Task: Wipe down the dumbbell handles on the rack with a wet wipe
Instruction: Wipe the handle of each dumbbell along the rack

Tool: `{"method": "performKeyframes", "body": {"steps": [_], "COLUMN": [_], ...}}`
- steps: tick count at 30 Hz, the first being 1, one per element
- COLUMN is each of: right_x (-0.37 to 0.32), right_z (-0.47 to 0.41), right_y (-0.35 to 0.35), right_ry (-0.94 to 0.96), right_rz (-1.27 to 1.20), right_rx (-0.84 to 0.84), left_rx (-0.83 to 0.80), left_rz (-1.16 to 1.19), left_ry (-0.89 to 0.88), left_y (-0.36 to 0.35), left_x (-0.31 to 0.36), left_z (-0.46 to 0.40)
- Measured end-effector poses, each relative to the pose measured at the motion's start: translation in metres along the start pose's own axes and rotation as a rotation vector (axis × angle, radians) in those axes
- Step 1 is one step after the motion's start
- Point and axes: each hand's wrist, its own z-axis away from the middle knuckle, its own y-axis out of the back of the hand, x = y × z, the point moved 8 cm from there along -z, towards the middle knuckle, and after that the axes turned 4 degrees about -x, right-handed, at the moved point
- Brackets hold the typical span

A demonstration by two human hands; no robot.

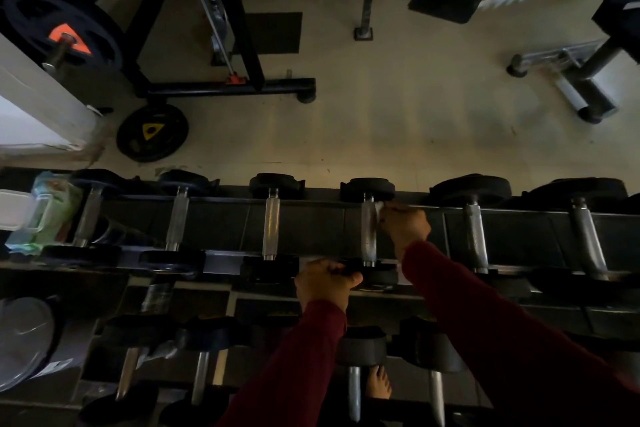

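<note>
While a bare foot [378,388] shows on the floor beneath the lowest tier, two arms in dark red sleeves [485,319] reach up over the dumbbell rack [311,229]. On the lower tier, several dumbbells [360,350] lie with their chrome handles pointing toward the viewer.

The left hand [323,282] rests on the near black head of the fourth dumbbell [379,279] on the top tier; its fingers are curled round the edge of that head and grip it. The right hand [403,227] sits at the far end of the same dumbbell's chrome handle [367,230], just beside the far head. Its fingers are curled tight, pinching a small white wet wipe [381,207] against the handle. Only a scrap of the wipe shows above the knuckles.

Six dumbbells lie side by side across the top tier, handles running near to far. At the left end of this tier, a green-and-white wipes pack [41,215] lies with its lid flipped open.

Beyond the rack, the pale floor [381,121] carries a black weight plate with a yellow mark [152,133], a bench frame [242,45] and a plate with an orange mark [65,35] loaded on a bar.
</note>
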Motion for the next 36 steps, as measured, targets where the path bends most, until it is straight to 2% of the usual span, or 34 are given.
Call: {"method": "performKeyframes", "body": {"steps": [5,9,13,17,23,27,31,34,36], "right_x": [-0.009,-0.019,0.003,0.025,-0.024,-0.053,-0.059,-0.045,-0.033], "right_z": [-0.007,-0.003,0.017,0.029,0.020,0.020,0.025,0.042,0.060], "right_y": [-0.002,0.000,-0.002,-0.002,-0.004,-0.016,-0.034,-0.044,-0.047], "right_ry": [-0.044,0.107,0.224,0.264,0.530,0.779,0.971,1.119,1.176], "right_rz": [-0.049,0.203,0.581,0.673,0.609,0.635,0.877,1.137,1.227], "right_rx": [-0.068,-0.086,-0.178,-0.287,-0.022,-0.021,-0.165,-0.396,-0.539], "left_rx": [-0.008,-0.015,-0.010,-0.004,-0.014,0.006,0.008,0.002,0.009], "left_rz": [0.020,-0.045,-0.130,-0.110,-0.125,-0.093,-0.028,0.007,0.013], "left_ry": [-0.003,-0.001,-0.026,-0.020,-0.023,-0.039,-0.024,-0.037,-0.062], "left_y": [0.000,0.000,0.001,0.002,0.001,0.000,0.000,-0.001,0.001], "left_x": [0.001,0.003,0.007,0.007,0.006,0.004,0.000,-0.001,0.001], "left_z": [-0.001,0.000,0.000,-0.001,-0.002,-0.003,-0.005,-0.006,-0.004]}}
